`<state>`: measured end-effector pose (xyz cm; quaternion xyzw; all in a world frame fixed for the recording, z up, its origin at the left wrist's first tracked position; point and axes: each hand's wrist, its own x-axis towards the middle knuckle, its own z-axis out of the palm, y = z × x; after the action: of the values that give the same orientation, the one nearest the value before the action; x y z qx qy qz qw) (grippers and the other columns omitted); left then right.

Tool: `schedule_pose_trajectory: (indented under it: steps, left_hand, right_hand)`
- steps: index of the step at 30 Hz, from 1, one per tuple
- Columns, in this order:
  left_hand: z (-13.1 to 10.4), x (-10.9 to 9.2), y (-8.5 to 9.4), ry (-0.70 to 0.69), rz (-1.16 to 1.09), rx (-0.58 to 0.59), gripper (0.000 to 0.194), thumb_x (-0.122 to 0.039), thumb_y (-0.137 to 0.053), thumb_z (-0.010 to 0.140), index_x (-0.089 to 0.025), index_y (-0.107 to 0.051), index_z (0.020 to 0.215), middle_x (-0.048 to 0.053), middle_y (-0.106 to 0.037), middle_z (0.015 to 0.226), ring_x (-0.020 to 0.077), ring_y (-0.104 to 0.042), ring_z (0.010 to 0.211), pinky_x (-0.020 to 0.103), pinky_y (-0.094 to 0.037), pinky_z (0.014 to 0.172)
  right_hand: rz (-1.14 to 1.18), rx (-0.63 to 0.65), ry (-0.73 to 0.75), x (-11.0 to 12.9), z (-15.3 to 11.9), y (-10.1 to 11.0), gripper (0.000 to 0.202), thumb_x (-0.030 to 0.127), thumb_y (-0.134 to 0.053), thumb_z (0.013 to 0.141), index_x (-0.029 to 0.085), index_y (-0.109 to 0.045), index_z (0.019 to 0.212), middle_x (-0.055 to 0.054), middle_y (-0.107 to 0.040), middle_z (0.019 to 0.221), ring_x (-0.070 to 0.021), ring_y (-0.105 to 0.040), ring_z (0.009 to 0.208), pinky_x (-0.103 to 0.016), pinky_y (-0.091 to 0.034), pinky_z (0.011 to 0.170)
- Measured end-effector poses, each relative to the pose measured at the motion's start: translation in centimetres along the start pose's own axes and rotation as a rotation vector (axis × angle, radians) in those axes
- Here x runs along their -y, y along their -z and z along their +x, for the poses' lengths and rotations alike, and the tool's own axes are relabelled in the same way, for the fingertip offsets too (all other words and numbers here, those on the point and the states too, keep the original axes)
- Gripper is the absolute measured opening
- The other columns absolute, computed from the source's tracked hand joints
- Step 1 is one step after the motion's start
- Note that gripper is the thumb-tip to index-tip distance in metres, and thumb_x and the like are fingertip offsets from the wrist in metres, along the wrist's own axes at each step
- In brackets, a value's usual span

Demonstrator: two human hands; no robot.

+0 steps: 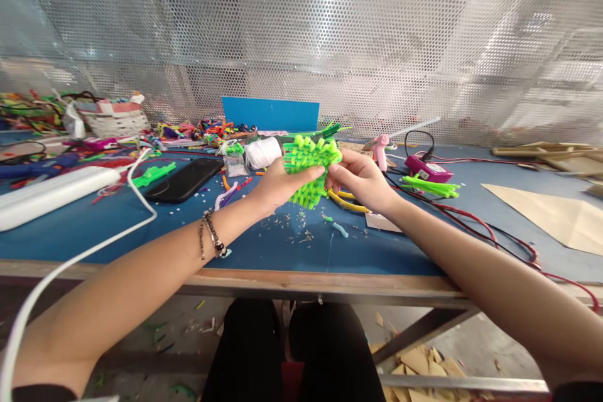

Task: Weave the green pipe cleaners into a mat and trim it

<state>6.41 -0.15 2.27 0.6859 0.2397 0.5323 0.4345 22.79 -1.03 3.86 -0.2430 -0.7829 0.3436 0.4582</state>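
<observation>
A bright green piece woven from fuzzy pipe cleaners (311,160) is held up above the middle of the blue table. My left hand (287,183) grips its left side, thumb laid across the front. At the right edge, the fingers of my right hand (355,177) pinch together on the piece; which strand they hold is hidden. Small scraps and a short light-blue pipe cleaner bit (340,230) lie on the table below. Just behind my right hand rest yellow-handled pliers or scissors (348,202), partly covered.
Left are a phone (184,179), a white power strip (56,196) with its cable, and a basket (113,118). White yarn (262,152) sits behind my left hand. A pink glue gun (380,149), purple box (428,168), green pipe cleaners (431,186) and cardboard (546,213) lie right.
</observation>
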Motion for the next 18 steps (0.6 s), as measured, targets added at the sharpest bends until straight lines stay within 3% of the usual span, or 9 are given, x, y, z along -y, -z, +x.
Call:
schedule_pose_trajectory:
  steps: [4,8,18]
  left_hand:
    - [-0.03,-0.21,-0.21,0.047,-0.006,-0.05,0.031,-0.042,-0.071,0.062,-0.018,-0.063,0.08,0.003,-0.069,0.079,0.0193,-0.064,0.074,0.028,-0.053,0.059]
    - [0.02,0.04,-0.25,0.068,0.063,-0.105,0.031,-0.044,-0.069,0.064,-0.018,-0.064,0.082,0.004,-0.07,0.079,0.0187,-0.064,0.071,0.027,-0.053,0.054]
    - [-0.22,0.21,-0.55,-0.065,0.213,-0.186,0.016,-0.031,-0.062,0.073,-0.017,-0.064,0.081,0.005,-0.071,0.089,0.0202,-0.065,0.086,0.031,-0.053,0.077]
  right_hand:
    - [-0.044,0.045,0.005,0.03,-0.07,-0.17,0.032,0.047,-0.058,0.076,0.017,-0.049,0.069,0.003,-0.057,0.058,-0.005,-0.048,0.05,-0.02,-0.039,0.049]
    - [-0.104,-0.058,0.03,-0.1,-0.12,-0.19,0.028,0.043,-0.061,0.075,0.018,-0.049,0.072,0.005,-0.053,0.056,-0.0057,-0.047,0.049,-0.021,-0.036,0.046]
    - [-0.144,-0.187,-0.001,-0.14,-0.08,-0.61,0.028,0.035,-0.07,0.066,0.018,-0.049,0.075,0.004,-0.053,0.059,-0.0091,-0.052,0.054,-0.023,-0.039,0.05]
